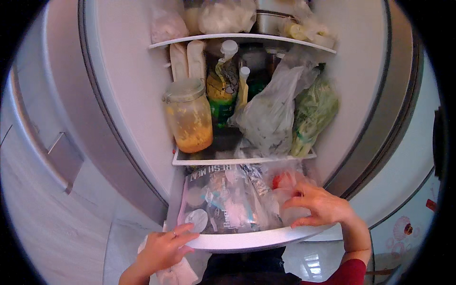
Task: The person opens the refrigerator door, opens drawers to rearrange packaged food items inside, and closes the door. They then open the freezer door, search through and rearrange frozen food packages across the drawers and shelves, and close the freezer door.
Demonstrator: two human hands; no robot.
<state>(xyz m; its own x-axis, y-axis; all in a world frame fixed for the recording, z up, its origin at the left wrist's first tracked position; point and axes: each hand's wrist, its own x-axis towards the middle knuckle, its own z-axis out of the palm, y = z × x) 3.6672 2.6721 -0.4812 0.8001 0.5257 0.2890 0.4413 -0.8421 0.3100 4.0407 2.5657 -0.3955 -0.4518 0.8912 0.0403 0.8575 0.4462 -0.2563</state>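
A white refrigerator drawer (249, 241) is pulled out before me. My left hand (162, 249) is at its front left corner, fingertips on the rim. A pale cloth or tissue (178, 272) shows under that hand; whether the palm holds it is hidden. My right hand (320, 205) reaches over the drawer's right side, fingers spread apart against clear plastic bags (272, 205). Something red in a bag (283, 180) lies just beyond its fingers. A printed clear meat package (221, 199) fills the drawer's left and middle.
On the shelf above stand a glass jar of orange contents (190, 121), a green-labelled bottle (224, 85), a knotted plastic bag (270, 114) and bagged leafy greens (315, 114). Higher up are bags and a metal container (272, 23). Refrigerator doors (67, 96) stand open at both sides.
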